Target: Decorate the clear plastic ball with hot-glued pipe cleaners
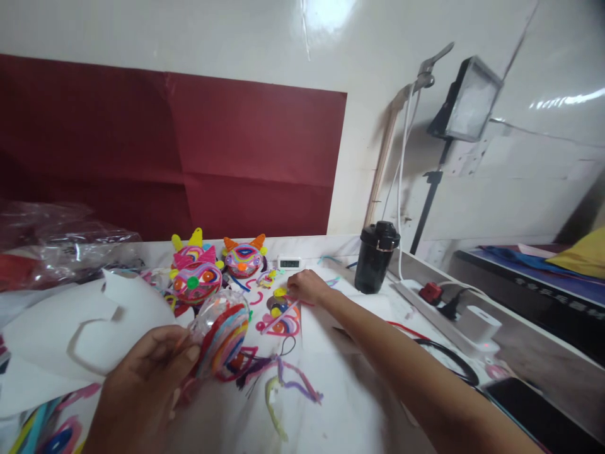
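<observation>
My left hand grips a clear plastic ball banded with fuzzy strips in red, yellow, blue and pink. Across the table, my right hand reaches down with its fingers bent together by small colourful craft pieces; what lies between the fingertips is hidden. Just below it is a flat pink-and-orange eye-shaped piece. Finished balls with animal-like ears stand behind: a pink one and an orange-eared one. Loose purple and pink fuzzy strips and a yellow-green strip lie in front.
Curled white paper and clear plastic bags fill the left side. A small digital clock and a black bottle stand near the wall. To the right lie a power strip, a coiled black cable and a phone.
</observation>
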Demonstrator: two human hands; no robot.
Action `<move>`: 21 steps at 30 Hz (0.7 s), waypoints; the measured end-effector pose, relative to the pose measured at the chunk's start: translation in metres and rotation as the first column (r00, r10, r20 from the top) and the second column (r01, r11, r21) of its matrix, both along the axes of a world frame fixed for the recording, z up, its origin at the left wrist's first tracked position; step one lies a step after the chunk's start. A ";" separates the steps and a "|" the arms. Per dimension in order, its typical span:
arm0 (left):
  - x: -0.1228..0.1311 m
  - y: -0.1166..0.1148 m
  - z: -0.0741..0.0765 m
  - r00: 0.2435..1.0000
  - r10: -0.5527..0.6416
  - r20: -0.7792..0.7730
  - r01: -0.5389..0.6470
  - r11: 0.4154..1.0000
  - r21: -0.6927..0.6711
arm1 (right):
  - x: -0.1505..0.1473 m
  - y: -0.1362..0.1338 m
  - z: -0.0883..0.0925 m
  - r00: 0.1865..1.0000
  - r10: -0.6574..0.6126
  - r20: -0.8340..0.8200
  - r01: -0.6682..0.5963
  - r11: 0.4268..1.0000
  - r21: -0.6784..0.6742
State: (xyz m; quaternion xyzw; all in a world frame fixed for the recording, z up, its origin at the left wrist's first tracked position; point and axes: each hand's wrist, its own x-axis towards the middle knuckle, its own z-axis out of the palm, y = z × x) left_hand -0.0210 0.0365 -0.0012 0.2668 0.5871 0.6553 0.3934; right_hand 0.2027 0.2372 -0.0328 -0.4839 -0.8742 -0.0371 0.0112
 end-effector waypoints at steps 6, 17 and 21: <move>-0.008 0.002 -0.004 0.999 -0.026 -0.034 0.026 0.999 0.021 | -0.019 0.005 0.006 0.998 0.064 -0.025 -0.063 0.998 0.031; -0.005 0.000 0.021 0.990 0.080 0.113 -0.090 0.992 0.091 | -0.051 0.017 0.000 0.995 0.032 -0.095 -0.026 0.997 0.068; -0.007 -0.001 0.021 0.994 0.043 0.105 -0.055 0.992 0.111 | -0.039 0.012 0.001 0.985 0.130 -0.117 -0.131 0.991 -0.005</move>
